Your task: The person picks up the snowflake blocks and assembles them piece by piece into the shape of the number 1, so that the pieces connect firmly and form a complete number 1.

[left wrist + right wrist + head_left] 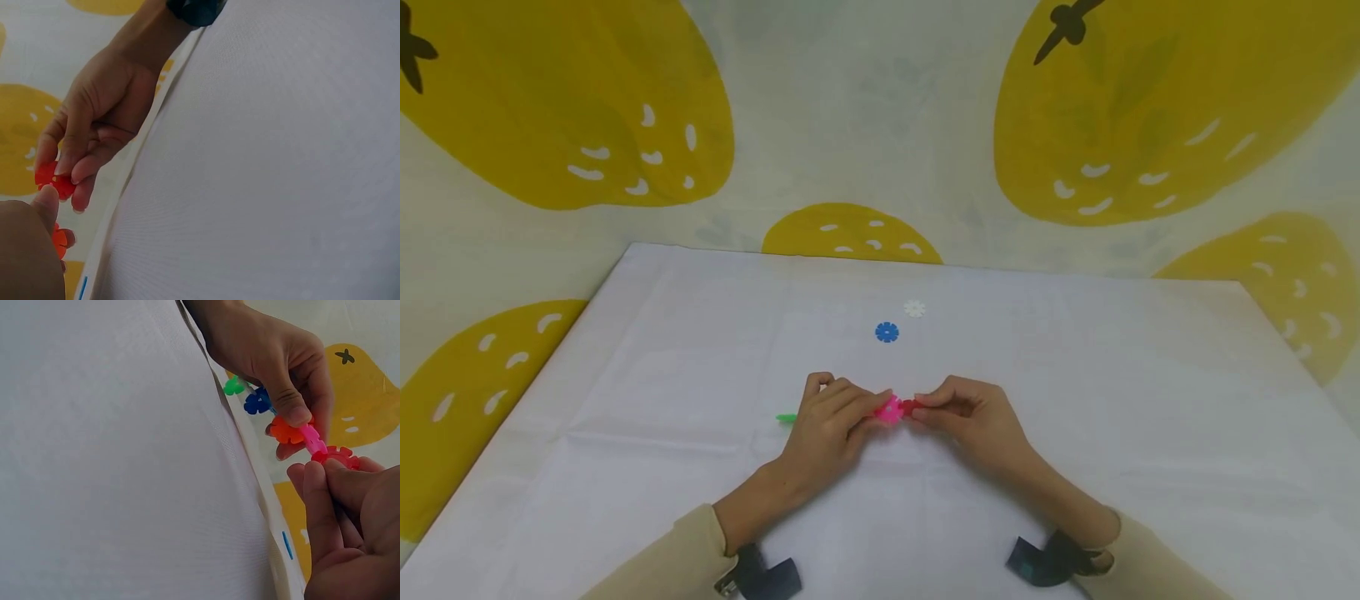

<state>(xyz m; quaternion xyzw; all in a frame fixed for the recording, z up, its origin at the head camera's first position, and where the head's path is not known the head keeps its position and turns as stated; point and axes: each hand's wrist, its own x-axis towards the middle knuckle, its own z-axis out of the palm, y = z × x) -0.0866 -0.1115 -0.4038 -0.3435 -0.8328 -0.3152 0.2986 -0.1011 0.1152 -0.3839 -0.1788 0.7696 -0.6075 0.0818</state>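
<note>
My left hand (830, 423) pinches a row of notched plastic snowflake discs between thumb and fingers. In the right wrist view that row shows a green disc (234, 385), a blue disc (257, 400), an orange disc (286, 431) under the left thumb, and a pink disc (314, 439). A pale piece shows partly between green and blue. Between thumb and fingertips, my right hand (981, 421) holds a red disc (340, 456), its edge against the pink one; how deep their slots sit is hidden by the fingers.
Beyond the hands, a loose blue disc (887, 332) and a white disc (914, 309) lie flat on the white-covered table (1112, 375). A patterned cloth (865, 125) with yellow fruit shapes hangs behind the table's far edge.
</note>
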